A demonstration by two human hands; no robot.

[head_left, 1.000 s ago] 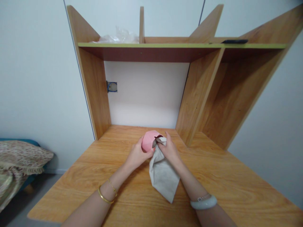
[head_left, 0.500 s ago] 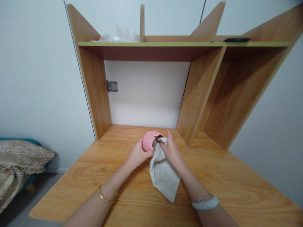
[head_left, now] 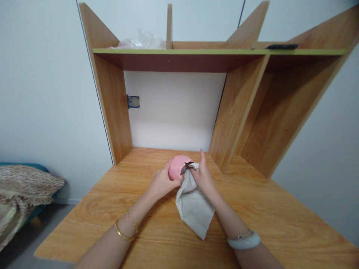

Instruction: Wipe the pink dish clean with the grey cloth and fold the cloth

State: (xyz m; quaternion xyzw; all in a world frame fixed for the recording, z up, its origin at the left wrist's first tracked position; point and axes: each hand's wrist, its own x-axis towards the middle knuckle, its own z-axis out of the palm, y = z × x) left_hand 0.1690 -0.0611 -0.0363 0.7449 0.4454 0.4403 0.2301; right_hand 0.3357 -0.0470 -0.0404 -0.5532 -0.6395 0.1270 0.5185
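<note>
My left hand (head_left: 163, 183) is wrapped round a rounded pink bowl-like container (head_left: 177, 167) above the wooden tabletop. Its opening is tipped to the right, and a dark pointed shape that I cannot make out shows at the rim. My right hand (head_left: 203, 173) pinches a light grey cloth (head_left: 195, 207) at that opening, with its index finger stretched upward. Part of the cloth's top end reaches the rim; how far it goes inside is hidden. The rest hangs down below my right hand.
The wooden desk (head_left: 112, 209) carries a hutch with a green-edged shelf (head_left: 196, 52). Clear plastic wrapping (head_left: 143, 40) and a flat black object (head_left: 282, 47) lie on that shelf. A patterned blanket (head_left: 25, 186) lies at far left.
My right hand has shifted slightly right, a little away from the pink container, and the cloth's hanging end has swung slightly left. My left hand keeps the same hold.
</note>
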